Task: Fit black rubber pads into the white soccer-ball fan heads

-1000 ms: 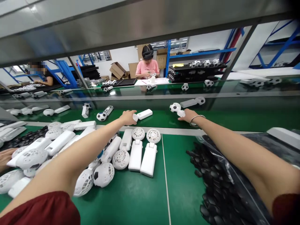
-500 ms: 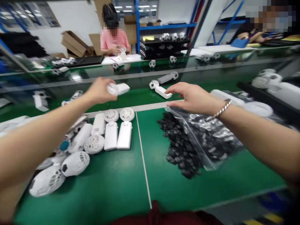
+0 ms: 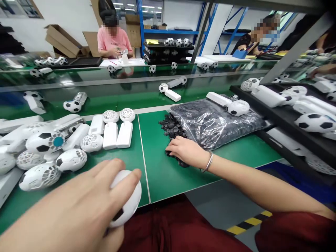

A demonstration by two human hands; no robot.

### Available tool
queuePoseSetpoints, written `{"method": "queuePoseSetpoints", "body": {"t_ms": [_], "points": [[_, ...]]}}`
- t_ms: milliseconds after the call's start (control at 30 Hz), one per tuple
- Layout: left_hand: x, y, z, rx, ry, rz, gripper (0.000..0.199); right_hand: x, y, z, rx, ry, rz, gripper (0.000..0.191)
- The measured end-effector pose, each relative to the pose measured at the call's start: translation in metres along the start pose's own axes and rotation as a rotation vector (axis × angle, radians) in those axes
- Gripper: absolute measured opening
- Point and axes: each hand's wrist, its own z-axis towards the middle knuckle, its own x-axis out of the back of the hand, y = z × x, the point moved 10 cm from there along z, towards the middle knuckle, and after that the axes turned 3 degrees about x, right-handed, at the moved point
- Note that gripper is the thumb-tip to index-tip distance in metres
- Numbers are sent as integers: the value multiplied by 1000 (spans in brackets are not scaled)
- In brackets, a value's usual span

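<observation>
My left hand (image 3: 91, 199) is closed around a white round-headed piece (image 3: 128, 199) with a black patch, near the front edge of the green table. Part of the piece is hidden under my fingers. My right hand (image 3: 185, 150) rests on a pile of small black parts (image 3: 172, 126), fingertips curled down into them; whether it pinches one is hidden. Beside that hand lies a clear bag (image 3: 210, 122) filled with black parts, with a white football-patterned fan (image 3: 238, 107) on top of it.
Several white fans (image 3: 91, 141) crowd the table's left side. A black tray (image 3: 275, 119) of fans stands at the right. Beyond the table, a green conveyor (image 3: 126, 94) carries more fans. A person in pink (image 3: 114, 40) sits across, another person (image 3: 244, 42) further right.
My left hand has come back from over the conveyor to the near edge with the white piece. My right hand has moved down onto the black parts. The view has shifted.
</observation>
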Motion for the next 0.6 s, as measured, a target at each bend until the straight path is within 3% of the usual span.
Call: {"method": "queuePoseSetpoints", "body": {"t_ms": [100,167,300,400,500,600], "points": [[-21,39,23,-53,-45,199,55,-4,0,4,4,-10,-51,22],[-34,42,44,-15,-58,228,52,-4,3,6,-13,-3,-46,18],[-70,12,79,115,-110,162,54,2,15,6,-106,43,7,13],[-95,-15,83,178,-196,114,63,2,21,1,-150,38,36,16],[-99,-29,74,171,-220,150,67,2,20,-3,-128,28,67,25],[-94,-37,62,198,-221,172,58,5,25,-5,-149,63,112,25]]}}
